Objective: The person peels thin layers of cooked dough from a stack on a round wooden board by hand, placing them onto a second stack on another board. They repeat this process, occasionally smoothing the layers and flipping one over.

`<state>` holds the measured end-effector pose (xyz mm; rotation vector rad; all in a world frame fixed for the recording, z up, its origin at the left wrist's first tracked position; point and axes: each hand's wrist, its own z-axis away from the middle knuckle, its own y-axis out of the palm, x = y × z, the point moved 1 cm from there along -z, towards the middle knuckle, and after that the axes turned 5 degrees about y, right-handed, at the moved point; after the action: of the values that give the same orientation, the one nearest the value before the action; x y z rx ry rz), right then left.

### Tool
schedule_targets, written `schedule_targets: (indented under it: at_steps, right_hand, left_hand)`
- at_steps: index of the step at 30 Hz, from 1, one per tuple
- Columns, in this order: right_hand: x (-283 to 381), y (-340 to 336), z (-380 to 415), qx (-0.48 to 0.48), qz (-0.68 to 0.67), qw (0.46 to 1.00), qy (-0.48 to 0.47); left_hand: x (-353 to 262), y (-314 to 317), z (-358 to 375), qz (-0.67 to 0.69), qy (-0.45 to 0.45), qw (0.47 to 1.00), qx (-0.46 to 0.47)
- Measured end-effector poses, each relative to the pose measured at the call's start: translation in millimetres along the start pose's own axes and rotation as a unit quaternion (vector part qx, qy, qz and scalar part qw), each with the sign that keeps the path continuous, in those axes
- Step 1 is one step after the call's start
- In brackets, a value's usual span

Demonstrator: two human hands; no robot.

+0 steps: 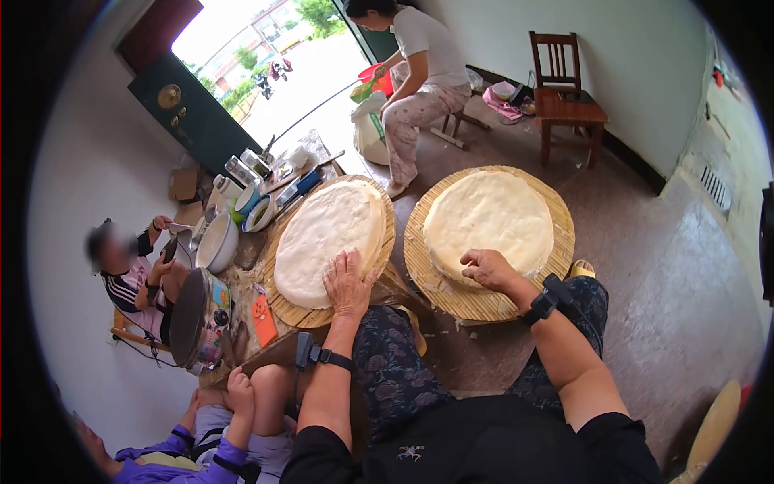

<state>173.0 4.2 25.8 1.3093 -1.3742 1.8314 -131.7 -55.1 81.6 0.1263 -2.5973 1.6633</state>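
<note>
Two stacks of round, pale flatbreads rest on woven straw mats. On the left flatbread stack [326,234], my left hand [348,282] lies flat near the close edge, its fingers stretched out. At the near edge of the right flatbread stack [492,218] is my right hand [490,270], fingers curled in; whether a sheet's edge is pinched between them I cannot make out. The left straw mat [389,218] sits on a low table, while the right straw mat [564,234] is just before my knees.
A round black griddle [191,319], a white bowl [218,242], jars [240,169] and an orange packet [263,320] crowd the table's left. Two people sit at left; another person [431,73] sits ahead by a white sack [371,133]. A wooden chair [568,105] stands at the wall.
</note>
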Motion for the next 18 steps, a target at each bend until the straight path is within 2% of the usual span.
schedule_targets:
  at_steps: [5,8,10,11,13,18]
  right_hand:
    - [-3.5,1.8,-1.6,0.006,-0.004,1.0,0.005]
    - [-3.3,1.4,-1.0,0.012,0.009,1.0,0.009]
    - [-2.8,1.8,-0.4,0.013,0.008,1.0,0.012]
    - [-3.0,1.7,0.0,0.013,0.004,1.0,0.014]
    - [-3.2,0.5,1.7,0.014,0.012,1.0,0.015]
    - [-6.0,-1.5,4.9,0.005,0.03,0.999,0.025]
  left_hand:
    - [-5.7,-10.8,-2.4,0.012,0.005,1.0,0.005]
    - [-20.9,-25.5,-2.1,0.044,0.023,0.997,-0.052]
    - [-38.2,-33.1,-3.9,0.125,0.089,0.982,-0.109]
    - [-47.0,-33.7,-3.8,0.127,0.087,0.982,-0.11]
    - [-67.4,-33.6,-3.3,0.2,0.179,0.956,-0.118]
    - [-106.7,-22.6,-0.3,0.294,0.218,0.928,-0.075]
